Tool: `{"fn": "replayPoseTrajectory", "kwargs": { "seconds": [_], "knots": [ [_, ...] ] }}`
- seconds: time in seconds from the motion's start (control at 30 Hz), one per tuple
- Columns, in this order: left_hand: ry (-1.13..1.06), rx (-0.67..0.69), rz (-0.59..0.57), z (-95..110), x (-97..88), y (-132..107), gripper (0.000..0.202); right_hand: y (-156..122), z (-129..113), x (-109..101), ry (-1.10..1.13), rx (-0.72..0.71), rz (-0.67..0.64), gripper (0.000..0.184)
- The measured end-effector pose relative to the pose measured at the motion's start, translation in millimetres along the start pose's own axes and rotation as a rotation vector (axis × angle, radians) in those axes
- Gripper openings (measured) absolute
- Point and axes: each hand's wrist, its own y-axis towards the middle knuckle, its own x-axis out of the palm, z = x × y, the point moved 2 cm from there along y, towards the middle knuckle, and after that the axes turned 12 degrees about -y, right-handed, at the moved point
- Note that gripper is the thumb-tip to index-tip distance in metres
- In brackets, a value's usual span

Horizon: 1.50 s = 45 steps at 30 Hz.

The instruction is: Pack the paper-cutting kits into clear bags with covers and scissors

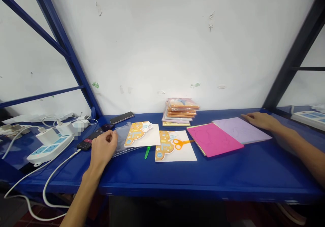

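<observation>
While our left hand [103, 149] curls against the edge of a clear sleeve [122, 139], we cannot tell whether it pinches it. A card [142, 135] lies partly on that sleeve. Our right hand [261, 120] rests open on a lilac sheet [240, 130], which sits beside a pink sheet [214, 139].

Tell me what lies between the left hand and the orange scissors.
A clear plastic sleeve and a white card with an orange cut-out lie flat in the way of the left hand. The orange scissors rest on a second card.
</observation>
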Motion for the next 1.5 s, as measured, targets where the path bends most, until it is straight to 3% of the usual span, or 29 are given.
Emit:
{"fn": "replayPoseTrajectory", "kwargs": {
  "seconds": [1.5],
  "knots": [
    [0.007,0.007,-0.011,1.6,-0.3,-0.5,0.036,-4.5,-3.6,-3.4,-0.004,0.004,-0.002,0.065]
  ]
}}
